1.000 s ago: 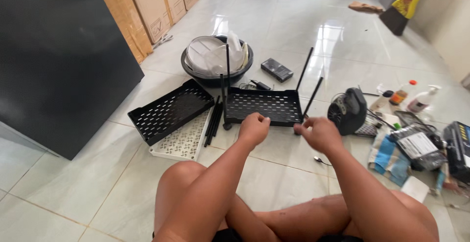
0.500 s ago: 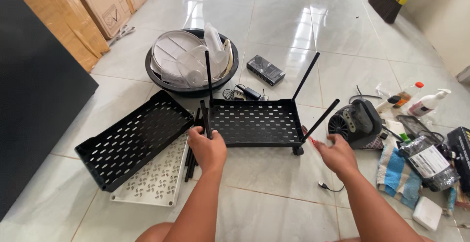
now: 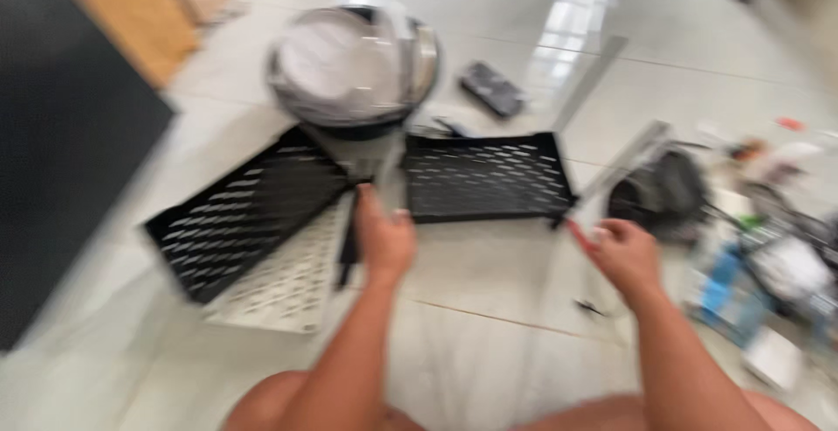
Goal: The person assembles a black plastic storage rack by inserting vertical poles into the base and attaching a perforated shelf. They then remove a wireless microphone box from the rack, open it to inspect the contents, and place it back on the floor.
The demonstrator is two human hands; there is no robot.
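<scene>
Black perforated metal is what both hands are working around, and the whole frame is smeared by motion. The left hand (image 3: 382, 241) has its fingers (image 3: 370, 207) curled at the near left corner of the black perforated tray (image 3: 485, 175), apparently closed on a thin upright black post (image 3: 394, 160) there, though the blur leaves the post a faint streak and the grip uncertain. The right hand (image 3: 621, 255) sits clenched at the tray's near right corner, seemingly wrapped around the foot of a slanted post (image 3: 621, 169) that leans up and away to the right.

Doing this well seems to call for holding each post low, close to its corner socket, bringing it upright before pressing, and keeping the tray flat on the tiled floor (image 3: 489, 274) so it does not skid.

Just left of the left hand lies a second black perforated tray (image 3: 249, 208), tilted, overlapping a white perforated panel (image 3: 284, 283). Behind the trays stands a round dark basin (image 3: 353, 64) with pale contents. A small dark flat object (image 3: 493, 89) lies beyond the tray.

Hard to read: the corner joints themselves, the dark rounded thing (image 3: 659, 191) by the right hand, and the cluttered items (image 3: 768, 274) at the right edge, all blurred past naming.
</scene>
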